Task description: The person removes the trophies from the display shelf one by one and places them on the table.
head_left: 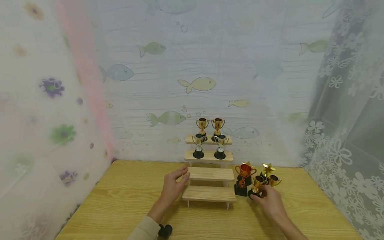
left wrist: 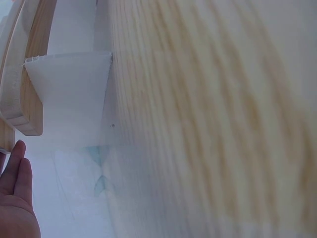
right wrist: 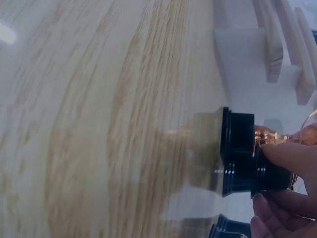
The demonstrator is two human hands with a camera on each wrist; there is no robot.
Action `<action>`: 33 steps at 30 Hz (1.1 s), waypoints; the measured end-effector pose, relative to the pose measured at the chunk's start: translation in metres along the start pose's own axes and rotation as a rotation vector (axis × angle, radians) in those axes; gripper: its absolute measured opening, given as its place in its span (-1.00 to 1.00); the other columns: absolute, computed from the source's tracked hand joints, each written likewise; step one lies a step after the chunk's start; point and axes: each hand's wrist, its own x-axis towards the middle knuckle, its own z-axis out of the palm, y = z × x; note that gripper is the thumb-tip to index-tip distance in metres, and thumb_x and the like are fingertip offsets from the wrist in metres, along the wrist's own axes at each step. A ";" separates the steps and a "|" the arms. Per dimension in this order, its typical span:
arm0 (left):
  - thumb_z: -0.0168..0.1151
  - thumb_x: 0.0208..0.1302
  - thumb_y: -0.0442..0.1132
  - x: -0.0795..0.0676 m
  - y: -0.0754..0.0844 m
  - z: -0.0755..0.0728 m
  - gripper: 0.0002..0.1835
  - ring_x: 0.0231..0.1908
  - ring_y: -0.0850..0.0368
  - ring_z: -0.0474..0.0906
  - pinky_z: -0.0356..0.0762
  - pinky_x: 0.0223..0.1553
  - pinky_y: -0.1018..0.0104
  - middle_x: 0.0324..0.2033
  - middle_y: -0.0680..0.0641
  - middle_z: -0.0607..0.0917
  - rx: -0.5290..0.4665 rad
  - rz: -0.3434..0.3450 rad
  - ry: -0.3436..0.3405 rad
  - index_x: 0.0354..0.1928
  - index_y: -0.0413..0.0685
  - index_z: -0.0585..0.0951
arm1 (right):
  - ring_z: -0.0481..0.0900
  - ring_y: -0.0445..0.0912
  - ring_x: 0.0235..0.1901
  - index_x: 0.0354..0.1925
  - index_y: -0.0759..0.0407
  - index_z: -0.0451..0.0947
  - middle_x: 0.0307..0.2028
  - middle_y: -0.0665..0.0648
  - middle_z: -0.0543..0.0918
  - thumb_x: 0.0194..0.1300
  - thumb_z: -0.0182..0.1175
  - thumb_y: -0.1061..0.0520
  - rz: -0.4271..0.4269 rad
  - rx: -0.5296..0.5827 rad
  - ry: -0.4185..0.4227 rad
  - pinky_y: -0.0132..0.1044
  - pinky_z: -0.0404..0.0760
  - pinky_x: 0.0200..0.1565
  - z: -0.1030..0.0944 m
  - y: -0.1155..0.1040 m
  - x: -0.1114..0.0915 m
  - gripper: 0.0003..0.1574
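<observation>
A tiered wooden stand with four-step shelves of pale wood stands in the middle of the table. My left hand is at the stand's left side, fingertips right at an end of a step; its fingers look straight in the left wrist view. My right hand pinches a small gold trophy cup low down, by its black base. Just left of that cup stands a bronze-red trophy on a black base. Behind my fingers are another gold cup and a gold star trophy.
Two gold cups stand on the top step and two silver cups on the step below. A small black object lies by my left sleeve. Fish-patterned curtain hangs behind the table.
</observation>
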 end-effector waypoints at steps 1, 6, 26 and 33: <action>0.31 0.44 -0.23 0.000 0.000 0.000 -0.67 0.22 -0.15 0.59 0.59 0.16 -0.05 0.20 -0.21 0.66 0.000 -0.001 0.000 0.12 -0.31 0.70 | 0.56 -0.02 -0.29 -0.07 0.52 0.60 -0.27 0.21 0.66 0.18 0.49 0.13 0.001 -0.004 -0.003 -0.23 0.55 -0.31 0.000 0.002 0.000 -0.48; 0.30 0.45 -0.22 0.000 -0.001 0.000 -0.65 0.23 -0.13 0.58 0.58 0.16 -0.03 0.21 -0.16 0.65 0.002 0.000 -0.004 0.13 -0.31 0.69 | 0.59 -0.02 -0.31 -0.08 0.52 0.61 -0.24 0.25 0.70 0.18 0.49 0.17 0.005 -0.010 -0.023 -0.21 0.58 -0.31 -0.001 0.011 0.003 -0.51; 0.30 0.45 -0.22 0.011 0.006 -0.002 -0.64 0.26 -0.14 0.55 0.56 0.20 -0.01 0.23 -0.24 0.63 -0.011 -0.042 -0.036 0.16 -0.31 0.67 | 0.68 0.27 -0.11 0.02 0.57 0.60 -0.11 0.45 0.71 0.22 0.45 0.15 0.006 -0.020 -0.062 0.13 0.67 -0.10 -0.004 0.025 0.009 -0.44; 0.30 0.46 -0.20 0.003 0.003 -0.003 -0.63 0.27 -0.14 0.55 0.55 0.20 -0.03 0.23 -0.19 0.64 -0.018 -0.054 -0.038 0.16 -0.31 0.67 | 0.69 0.21 -0.12 0.13 0.57 0.54 -0.01 0.48 0.67 0.24 0.46 0.06 0.048 0.005 -0.088 0.08 0.70 -0.11 -0.012 0.023 -0.003 -0.29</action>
